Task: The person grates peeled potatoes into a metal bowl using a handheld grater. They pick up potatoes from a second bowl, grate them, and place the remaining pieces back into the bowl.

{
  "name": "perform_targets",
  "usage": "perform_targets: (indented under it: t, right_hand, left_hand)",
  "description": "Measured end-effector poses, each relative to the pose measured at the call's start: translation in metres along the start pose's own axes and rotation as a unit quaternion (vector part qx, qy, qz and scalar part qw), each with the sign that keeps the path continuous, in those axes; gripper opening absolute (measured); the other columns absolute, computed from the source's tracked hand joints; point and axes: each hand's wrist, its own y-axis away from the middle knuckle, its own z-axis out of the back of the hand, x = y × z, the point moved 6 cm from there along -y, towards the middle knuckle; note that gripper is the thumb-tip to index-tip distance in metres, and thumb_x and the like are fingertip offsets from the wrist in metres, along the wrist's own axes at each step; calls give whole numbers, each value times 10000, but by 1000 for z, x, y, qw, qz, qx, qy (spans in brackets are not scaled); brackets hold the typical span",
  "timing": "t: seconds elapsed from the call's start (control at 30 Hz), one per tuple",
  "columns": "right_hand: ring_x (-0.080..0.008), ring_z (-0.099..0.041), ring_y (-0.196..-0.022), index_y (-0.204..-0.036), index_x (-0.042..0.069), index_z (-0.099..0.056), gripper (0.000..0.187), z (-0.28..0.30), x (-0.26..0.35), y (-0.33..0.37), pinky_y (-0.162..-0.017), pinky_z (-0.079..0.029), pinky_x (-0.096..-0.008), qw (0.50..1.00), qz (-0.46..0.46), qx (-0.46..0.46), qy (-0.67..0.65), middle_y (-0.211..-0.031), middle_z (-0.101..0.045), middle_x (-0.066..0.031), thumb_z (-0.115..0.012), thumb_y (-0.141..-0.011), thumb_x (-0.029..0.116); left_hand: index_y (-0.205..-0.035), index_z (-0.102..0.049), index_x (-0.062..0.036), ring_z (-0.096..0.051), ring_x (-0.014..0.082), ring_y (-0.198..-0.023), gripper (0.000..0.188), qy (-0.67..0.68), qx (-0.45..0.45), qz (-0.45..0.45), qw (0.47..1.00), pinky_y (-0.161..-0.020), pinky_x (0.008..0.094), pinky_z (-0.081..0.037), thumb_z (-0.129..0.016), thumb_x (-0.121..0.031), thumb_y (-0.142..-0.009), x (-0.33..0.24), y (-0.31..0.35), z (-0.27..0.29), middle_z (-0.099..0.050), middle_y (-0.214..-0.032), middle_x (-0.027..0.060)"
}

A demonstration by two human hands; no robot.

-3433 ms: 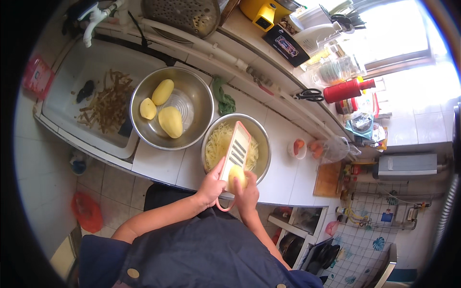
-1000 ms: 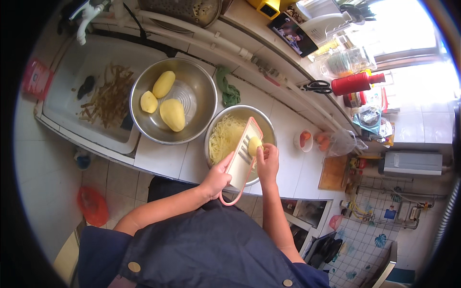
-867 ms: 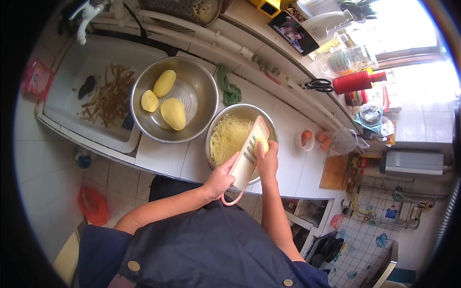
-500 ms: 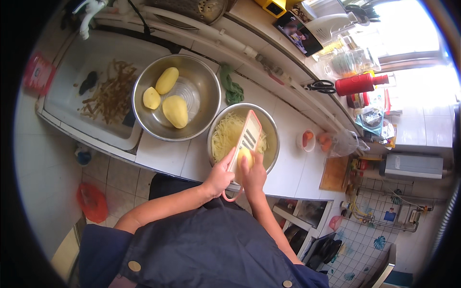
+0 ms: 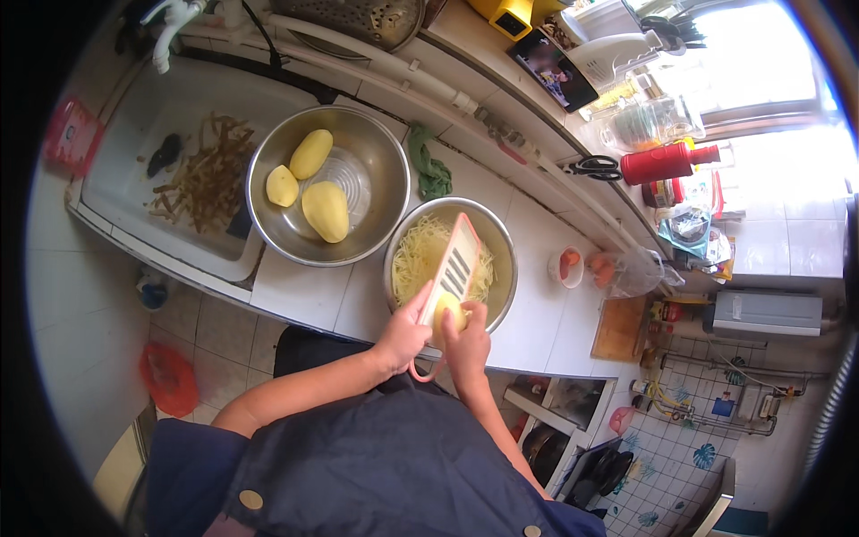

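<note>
**Grating over the shred bowl**

Gripping the flat grater (image 5: 455,266) low down, my left hand (image 5: 403,336) props it slanted into the steel bowl of shreds (image 5: 404,268), so strips drop straight inside. My right hand (image 5: 467,342) curls around one potato piece (image 5: 450,315), pressing it against the blades near the grater's lower end. I count three peeled potatoes (image 5: 324,210) in the second bowl (image 5: 376,148), two bowls, one grater.

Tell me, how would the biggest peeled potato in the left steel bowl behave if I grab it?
The potato looks peeled and glossy, so probably slippery. Its rounded oval shape and the curved bowl suggest it would roll when nudged, likely against the two smaller potatoes. It seems solid, fairly heavy for its size.
</note>
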Motion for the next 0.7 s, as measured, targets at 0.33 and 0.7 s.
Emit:
perform_targets:
  t: [0.33, 0.7]
  right_hand:
    - [-400, -599, -800, -1039, 83, -472, 359, 21, 0, -76, -675, -460, -453, 999, 4, -36, -37, -865, -616, -232, -563, -817, 350]
    - [-397, -596, -777, -998, 74, -477, 324, 21, -8, -89, -694, -448, -453, 996, 16, -81, -38, -794, -613, -235, -528, -839, 351]
  left_hand:
    - [-1400, -144, 10, -381, 167, -1214, 781, -11, 46, -21, 999, -973, 221, -300, -329, 165, -657, 3, 4, -17, -345, -1363, 144]
    - [-1399, -139, 16, -358, 172, -1235, 787, -58, 94, 0, 994, -1009, 231, -251, -329, 163, -650, 14, 22, -23, -335, -1369, 133]
